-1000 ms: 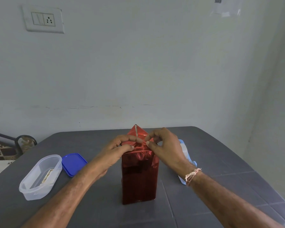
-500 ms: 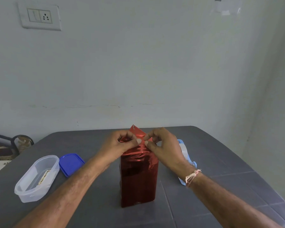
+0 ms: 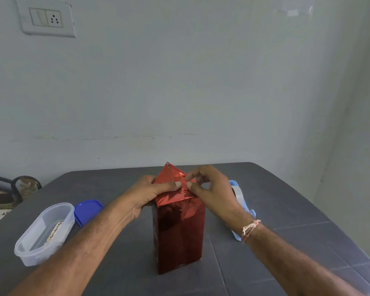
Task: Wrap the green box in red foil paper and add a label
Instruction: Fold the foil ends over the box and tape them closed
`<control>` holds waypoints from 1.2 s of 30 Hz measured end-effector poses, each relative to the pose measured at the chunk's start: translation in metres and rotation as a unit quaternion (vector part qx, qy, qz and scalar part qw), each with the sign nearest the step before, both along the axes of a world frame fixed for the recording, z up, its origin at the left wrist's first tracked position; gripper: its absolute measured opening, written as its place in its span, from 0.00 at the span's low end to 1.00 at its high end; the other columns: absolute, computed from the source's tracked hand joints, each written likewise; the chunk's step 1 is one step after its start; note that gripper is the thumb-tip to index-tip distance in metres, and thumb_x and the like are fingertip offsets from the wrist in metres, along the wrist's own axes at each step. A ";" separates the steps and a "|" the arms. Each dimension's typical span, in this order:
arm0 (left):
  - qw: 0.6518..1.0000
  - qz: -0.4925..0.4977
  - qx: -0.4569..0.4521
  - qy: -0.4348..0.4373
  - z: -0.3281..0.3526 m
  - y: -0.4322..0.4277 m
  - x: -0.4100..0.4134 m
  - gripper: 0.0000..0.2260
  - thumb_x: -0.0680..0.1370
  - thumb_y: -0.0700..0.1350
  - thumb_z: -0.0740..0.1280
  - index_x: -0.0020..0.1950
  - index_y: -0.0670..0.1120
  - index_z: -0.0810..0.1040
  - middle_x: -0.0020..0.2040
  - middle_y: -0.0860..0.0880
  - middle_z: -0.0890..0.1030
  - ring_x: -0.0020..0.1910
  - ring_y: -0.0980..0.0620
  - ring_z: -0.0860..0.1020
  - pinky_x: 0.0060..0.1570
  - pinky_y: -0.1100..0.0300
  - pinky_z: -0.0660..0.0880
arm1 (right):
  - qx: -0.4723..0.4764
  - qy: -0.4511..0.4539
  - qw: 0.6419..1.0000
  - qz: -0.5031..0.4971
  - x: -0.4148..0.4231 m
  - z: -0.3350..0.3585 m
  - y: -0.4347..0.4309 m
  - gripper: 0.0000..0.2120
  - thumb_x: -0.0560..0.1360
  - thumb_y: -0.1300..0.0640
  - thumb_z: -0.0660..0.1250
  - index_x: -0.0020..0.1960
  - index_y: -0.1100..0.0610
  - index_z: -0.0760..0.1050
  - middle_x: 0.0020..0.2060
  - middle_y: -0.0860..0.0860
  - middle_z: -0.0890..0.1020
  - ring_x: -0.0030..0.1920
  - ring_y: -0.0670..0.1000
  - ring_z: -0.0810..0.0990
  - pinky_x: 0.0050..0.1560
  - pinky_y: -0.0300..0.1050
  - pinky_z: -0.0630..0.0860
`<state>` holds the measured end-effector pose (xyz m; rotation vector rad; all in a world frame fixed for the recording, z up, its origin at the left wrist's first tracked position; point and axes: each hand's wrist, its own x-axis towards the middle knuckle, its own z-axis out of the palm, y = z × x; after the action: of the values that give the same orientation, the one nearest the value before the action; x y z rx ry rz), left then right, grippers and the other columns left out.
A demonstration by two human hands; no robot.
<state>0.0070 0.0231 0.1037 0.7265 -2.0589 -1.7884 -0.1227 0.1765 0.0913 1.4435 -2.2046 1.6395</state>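
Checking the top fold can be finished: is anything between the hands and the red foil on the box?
Nothing visible. Both the left hand and right hand pinch the red foil at its top flap. The clear tub, blue lid and pale blue object lie aside.

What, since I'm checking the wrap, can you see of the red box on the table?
The box stands upright on the grey table, tall and narrow, covered in shiny red foil; no green shows. Its front is smooth with light creases. At the top the foil is folded into a triangular flap pointing up. The left hand grips the folded top, thumb on the front; the right hand pinches the foil beside it. No label is visible.
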 end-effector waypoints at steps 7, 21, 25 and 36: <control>0.998 0.048 0.033 0.023 -0.009 0.003 -0.002 0.15 0.70 0.47 0.80 0.52 0.41 0.86 0.48 0.41 0.88 0.54 0.38 0.85 0.65 0.45 0.78 | -0.019 -0.039 0.999 0.011 0.002 -0.002 0.000 0.11 0.76 0.64 0.71 0.46 0.47 0.83 0.41 0.45 0.79 0.47 0.46 0.79 0.47 0.30 0.73; 0.997 0.067 0.010 0.034 -0.010 0.001 0.002 0.17 0.70 0.51 0.80 0.53 0.41 0.86 0.45 0.44 0.88 0.44 0.47 0.86 0.46 0.59 0.79 | -0.031 0.092 0.994 0.057 0.008 -0.020 0.020 0.09 0.81 0.49 0.68 0.57 0.49 0.85 0.55 0.42 0.79 0.57 0.44 0.81 0.53 0.36 0.78; 0.996 0.084 0.006 0.042 -0.011 0.005 0.002 0.14 0.71 0.49 0.80 0.51 0.42 0.85 0.44 0.44 0.88 0.40 0.51 0.85 0.41 0.62 0.77 | -0.019 0.068 0.996 0.062 0.000 -0.028 0.022 0.16 0.81 0.46 0.65 0.64 0.52 0.83 0.61 0.42 0.78 0.63 0.40 0.78 0.56 0.38 0.79; 0.994 0.099 -0.006 0.048 -0.010 0.010 0.002 0.11 0.72 0.48 0.79 0.47 0.43 0.83 0.40 0.48 0.87 0.37 0.54 0.84 0.37 0.65 0.76 | 0.047 0.185 0.982 0.003 -0.009 -0.031 0.035 0.24 0.82 0.32 0.51 0.67 0.37 0.79 0.72 0.34 0.71 0.71 0.38 0.71 0.63 0.38 0.72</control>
<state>0.0093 0.0330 0.0934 0.7966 -1.8644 -1.6654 -0.1315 0.2118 0.0604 1.6237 -2.0874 1.1609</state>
